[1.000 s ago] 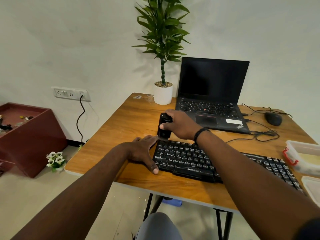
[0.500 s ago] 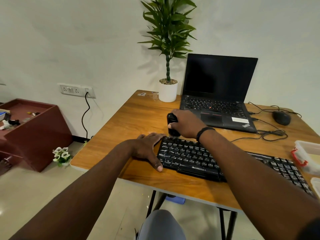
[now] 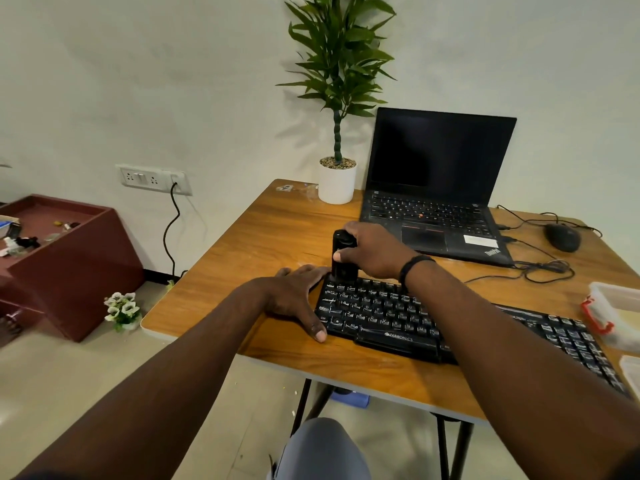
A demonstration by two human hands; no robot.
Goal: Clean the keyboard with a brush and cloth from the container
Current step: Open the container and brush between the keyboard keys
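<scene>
Forearms fill the lower frame, both reaching in toward the keyboard (image 3: pixel 433 320) at centre. Left hand (image 3: pixel 294 297) lies flat with fingers straight, pressed against the keyboard's left end, thumb along its near corner, bracing it on the wooden surface (image 3: pixel 270 237). Just beyond, the right hand (image 3: pixel 372 251) wraps its fingers round a black brush (image 3: pixel 343 258), held upright, its lower end down on the top-left row of keys; bristles are hard to make out from here. The keyboard's long axis runs from centre frame down toward the lower right, its key legends facing the person. To do this well, I'd say short strokes along each row, brush kept upright, with that left hand holding the board steady so it doesn't skate. At the right edge sits the clear container (image 3: pixel 614 315) with a red clasp, something pale inside, possibly the cloth, though I can't tell. Farther back, an open laptop (image 3: pixel 440 188), a mouse (image 3: pixel 562 237), and a potted plant (image 3: pixel 337 181) against the wall.
</scene>
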